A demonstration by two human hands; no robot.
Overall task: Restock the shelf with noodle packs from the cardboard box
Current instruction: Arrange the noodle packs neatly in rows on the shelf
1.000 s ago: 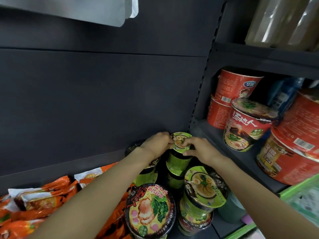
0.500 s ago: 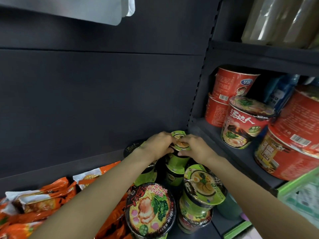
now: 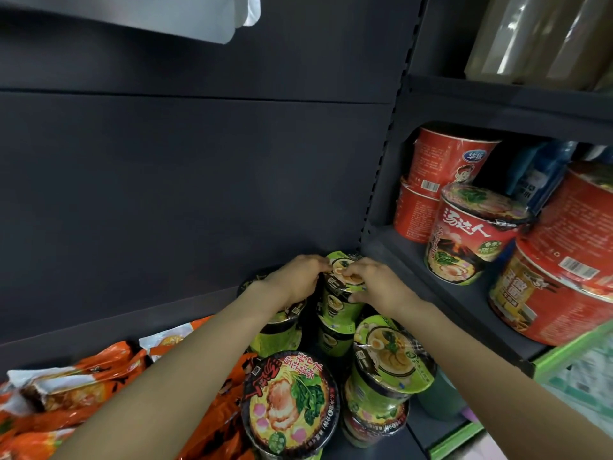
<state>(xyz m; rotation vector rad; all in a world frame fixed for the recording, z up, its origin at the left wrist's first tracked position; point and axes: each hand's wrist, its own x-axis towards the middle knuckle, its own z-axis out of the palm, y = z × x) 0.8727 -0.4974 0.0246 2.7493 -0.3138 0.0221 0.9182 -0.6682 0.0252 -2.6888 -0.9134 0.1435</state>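
A green noodle cup tops a stack at the back of the dark shelf, against the back panel. My left hand grips its left side and my right hand holds its lid and right side. Another green cup stack stands nearer, with a black-rimmed noodle bowl in front. A further green cup is partly hidden under my left forearm. The cardboard box is out of view.
Orange noodle packets lie on the shelf at the lower left. To the right, a neighbouring shelf holds red noodle tubs, a red and green bowl and large red buckets. A green basket edge shows at right.
Both hands stay on the top green cup. They and the cup have shifted slightly back and down onto the stack; the view has drifted a little.
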